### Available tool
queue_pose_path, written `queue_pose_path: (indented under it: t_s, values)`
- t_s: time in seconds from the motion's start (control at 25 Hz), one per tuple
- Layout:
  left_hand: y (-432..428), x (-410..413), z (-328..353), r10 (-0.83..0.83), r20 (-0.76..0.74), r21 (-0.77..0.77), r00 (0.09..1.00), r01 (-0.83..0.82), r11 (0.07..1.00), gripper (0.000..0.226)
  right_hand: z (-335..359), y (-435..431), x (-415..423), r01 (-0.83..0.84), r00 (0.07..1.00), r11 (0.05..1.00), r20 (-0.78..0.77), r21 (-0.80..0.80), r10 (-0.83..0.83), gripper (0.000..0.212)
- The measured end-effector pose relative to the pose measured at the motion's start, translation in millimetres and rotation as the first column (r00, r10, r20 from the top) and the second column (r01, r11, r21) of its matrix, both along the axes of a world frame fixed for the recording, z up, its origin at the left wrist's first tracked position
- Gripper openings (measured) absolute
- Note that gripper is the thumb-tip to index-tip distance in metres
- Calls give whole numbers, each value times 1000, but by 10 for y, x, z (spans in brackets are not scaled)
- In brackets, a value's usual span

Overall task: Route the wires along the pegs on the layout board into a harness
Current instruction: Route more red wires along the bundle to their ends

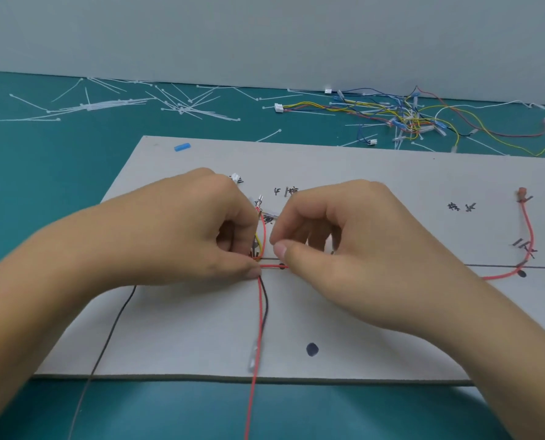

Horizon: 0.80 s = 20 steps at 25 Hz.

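Grey layout board (392, 185), left hand (182, 223) fingers pinching red wire (274, 266), right hand (360, 236) fingers curled just beside, hold unclear

Layout board (392, 198): pale grey, black ink marks. Between the fingers (285, 223): red wire (258, 312), yellow wire (259, 241). Below them: black wire (266, 301). Counter (42, 160): teal. Beyond: white cable ties (106, 104).

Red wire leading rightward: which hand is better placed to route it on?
Probably right: the right hand pinches the red wire on that side; the left hand holds the wire junction.
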<state>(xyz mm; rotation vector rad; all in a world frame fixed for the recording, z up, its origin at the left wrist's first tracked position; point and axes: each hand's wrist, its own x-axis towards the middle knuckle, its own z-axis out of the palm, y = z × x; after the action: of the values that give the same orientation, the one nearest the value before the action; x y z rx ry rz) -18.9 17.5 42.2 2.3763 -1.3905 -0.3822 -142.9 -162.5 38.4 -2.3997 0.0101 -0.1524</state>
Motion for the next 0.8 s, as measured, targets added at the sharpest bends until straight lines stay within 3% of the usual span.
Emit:
queue_pose_path:
  t_s: [0.04, 0.2, 0.28, 0.4, 0.56, 0.8]
  values:
    - [6, 10, -23, -8, -20, -37, 1000, 8, 999, 29, 28, 38, -41, -19, 999, 1000, -32, -15, 19, 3]
    - [36, 32, -78, -15, -112, -126, 994, 1, 992, 20, 69, 234, -158, -74, 979, 989, -198, -125, 48, 39]
    - [44, 37, -87, -28, -134, -140, 991, 9, 990, 16, 61, 336, -201, -105, 973, 982, -219, -159, 69, 44]
    - [50, 58, -90, -45, -166, -147, 985, 21, 989, 24, 93, 380, -253, -136, 963, 983, -249, -123, 102, 42]
    - [61, 84, -126, -53, -179, -153, 982, 25, 988, 12, 113, 315, -227, -131, 946, 990, -304, -42, 113, 33]
    - [60, 104, -144, -60, -179, -171, 982, 29, 985, 15, 57, 318, -217, -263, 933, 957, -286, -125, 219, 19]
